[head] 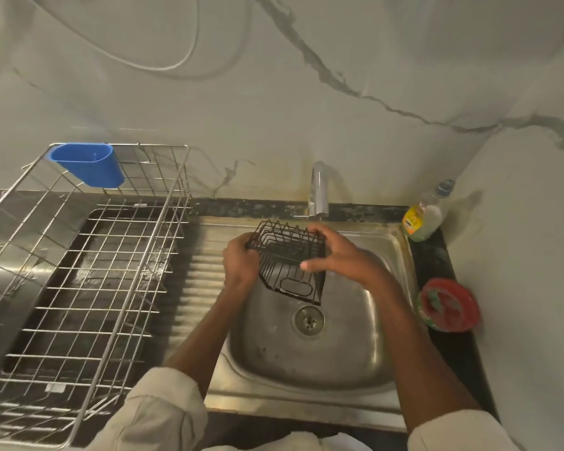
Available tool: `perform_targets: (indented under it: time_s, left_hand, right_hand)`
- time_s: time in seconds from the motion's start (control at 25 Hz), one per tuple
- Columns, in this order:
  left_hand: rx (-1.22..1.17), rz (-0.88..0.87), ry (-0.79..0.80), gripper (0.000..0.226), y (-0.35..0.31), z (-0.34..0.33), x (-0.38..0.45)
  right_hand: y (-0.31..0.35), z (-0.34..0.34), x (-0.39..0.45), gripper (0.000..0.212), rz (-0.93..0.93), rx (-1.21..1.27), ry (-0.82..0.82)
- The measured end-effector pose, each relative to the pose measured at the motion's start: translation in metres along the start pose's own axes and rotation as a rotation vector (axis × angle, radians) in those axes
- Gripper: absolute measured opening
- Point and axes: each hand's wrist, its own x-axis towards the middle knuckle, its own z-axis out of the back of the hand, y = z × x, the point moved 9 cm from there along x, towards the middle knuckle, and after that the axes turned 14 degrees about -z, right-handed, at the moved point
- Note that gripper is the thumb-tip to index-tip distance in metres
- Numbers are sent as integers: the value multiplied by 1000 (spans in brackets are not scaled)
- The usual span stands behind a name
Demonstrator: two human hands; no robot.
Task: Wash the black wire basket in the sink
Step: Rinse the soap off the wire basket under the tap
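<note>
A small black wire basket hangs tilted over the steel sink, just below the tap. My left hand grips its left rim with curled fingers. My right hand holds the right side, fingers over the top edge and thumb pressed against the front wires. The drain lies under the basket. Whether water runs from the tap I cannot tell.
A large steel dish rack with a blue plastic cup fills the counter to the left. A dish soap bottle and a red tub with a green scrubber sit on the dark ledge at the right. Marble wall behind.
</note>
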Motion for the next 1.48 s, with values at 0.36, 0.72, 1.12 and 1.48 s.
perform_targets:
  time_s: [0.36, 0.72, 1.12, 1.48]
  left_hand:
    - [-88, -428, 430, 40, -103, -95, 7]
    - [-309, -285, 686, 29, -134, -135, 11]
    - [-421, -28, 775, 25, -99, -125, -20]
    - [-965, 1093, 384, 57, 29, -144, -125]
  right_hand:
    - [-58, 36, -25, 41, -106, 361, -199]
    - [-83, 39, -36, 76, -212, 487, -59]
    - [-111, 19, -23, 50, -251, 880, -164]
    - [-126, -6, -40, 89, -193, 1025, -49]
